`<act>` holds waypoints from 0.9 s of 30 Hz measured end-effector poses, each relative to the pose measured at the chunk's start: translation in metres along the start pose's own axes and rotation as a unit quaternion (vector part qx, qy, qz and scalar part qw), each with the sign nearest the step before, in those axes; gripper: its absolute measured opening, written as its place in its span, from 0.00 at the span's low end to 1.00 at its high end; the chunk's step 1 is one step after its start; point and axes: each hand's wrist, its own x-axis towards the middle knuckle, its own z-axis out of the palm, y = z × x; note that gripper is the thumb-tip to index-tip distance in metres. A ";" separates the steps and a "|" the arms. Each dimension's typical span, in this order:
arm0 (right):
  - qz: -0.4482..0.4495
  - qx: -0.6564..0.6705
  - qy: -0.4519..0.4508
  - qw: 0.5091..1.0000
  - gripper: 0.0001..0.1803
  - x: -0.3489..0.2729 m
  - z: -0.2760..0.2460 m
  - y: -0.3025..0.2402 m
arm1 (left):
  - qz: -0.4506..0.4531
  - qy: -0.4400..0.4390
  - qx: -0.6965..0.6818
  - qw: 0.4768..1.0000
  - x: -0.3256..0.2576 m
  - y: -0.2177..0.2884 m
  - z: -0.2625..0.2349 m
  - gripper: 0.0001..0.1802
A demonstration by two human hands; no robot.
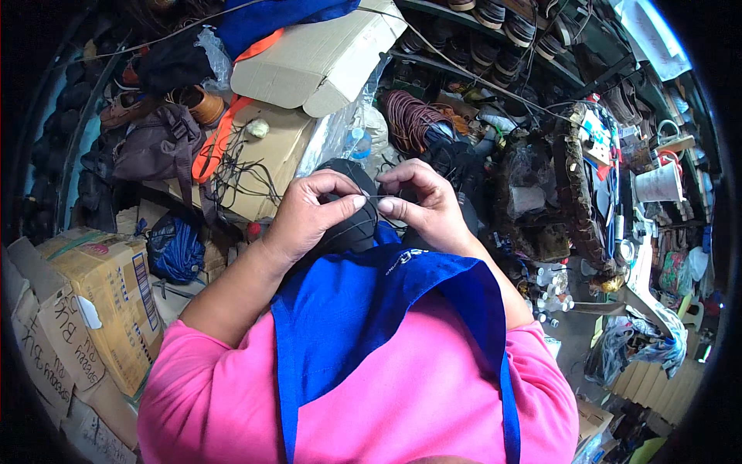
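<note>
My left hand (313, 209) and my right hand (433, 203) are close together above my lap, thumb and fingertips pinched on each. Between the fingertips runs a thin strand (372, 196), held at both ends; it is too fine to tell whether it is thread or wire. Beneath the hands, dark fabric (352, 236) covers my lap, with a fine pale line across it. My blue apron (355, 309) lies over a pink shirt and bunches up near my wrists.
Ahead lie cardboard pieces (313, 66), tangled black cords (247, 182) and coiled brown cord (410, 120). A brown bag (158, 147) and carton (116, 301) are at left. Shoes fill shelves (502, 54) at far right; a cluttered stand (583, 193) and white bucket (658, 184) stand at right.
</note>
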 end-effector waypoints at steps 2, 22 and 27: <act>-0.022 -0.015 -0.003 1.000 0.10 0.000 -0.002 0.002 | 0.017 -0.002 0.024 1.000 0.000 -0.002 -0.001 0.02; 0.081 0.220 -0.007 0.972 0.11 0.004 0.017 -0.002 | 0.188 0.048 0.218 0.956 0.001 -0.004 0.012 0.05; 0.067 0.203 0.026 0.977 0.09 0.005 0.023 0.003 | 0.207 0.062 0.245 0.945 0.001 -0.003 0.012 0.09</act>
